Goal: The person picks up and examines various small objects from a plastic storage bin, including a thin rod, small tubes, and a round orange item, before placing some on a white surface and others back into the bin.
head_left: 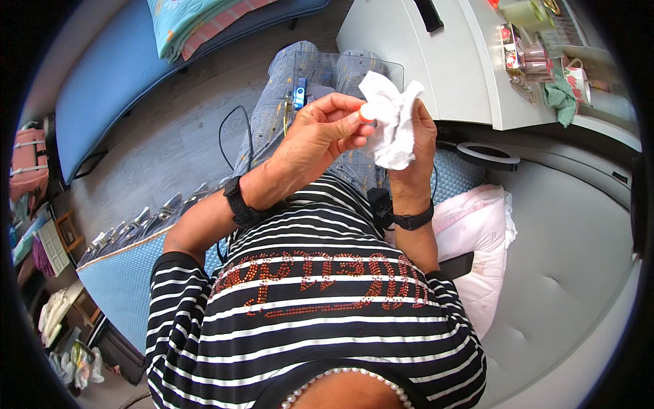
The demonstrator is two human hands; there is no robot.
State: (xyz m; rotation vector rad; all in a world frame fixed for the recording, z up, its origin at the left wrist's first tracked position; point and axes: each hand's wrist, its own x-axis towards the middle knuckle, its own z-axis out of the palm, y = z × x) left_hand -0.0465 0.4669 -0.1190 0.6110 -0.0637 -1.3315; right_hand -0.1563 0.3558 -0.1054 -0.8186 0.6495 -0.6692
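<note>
Above my lap, my left hand [325, 126] pinches a small, round orange and white piece [367, 113] between thumb and fingertips. I cannot make out its kind. It touches or lies right against a crumpled white cloth [394, 123]. My right hand [417, 146] is closed around the cloth from behind, and most of its fingers are hidden by the fabric. Beneath both hands a clear tray [383, 63] rests on my thighs. On it, beside my left hand, lies a small blue and white object [300, 94].
A blue padded bench [102, 88] with folded bedding [197, 24] stands far left. At the far right are a white cabinet [443, 75] and a shelf holding a mug [578, 83] and green cloth [560, 99]. A pink quilt [470, 252] lies by my right arm; a black cable [221, 133] hangs left.
</note>
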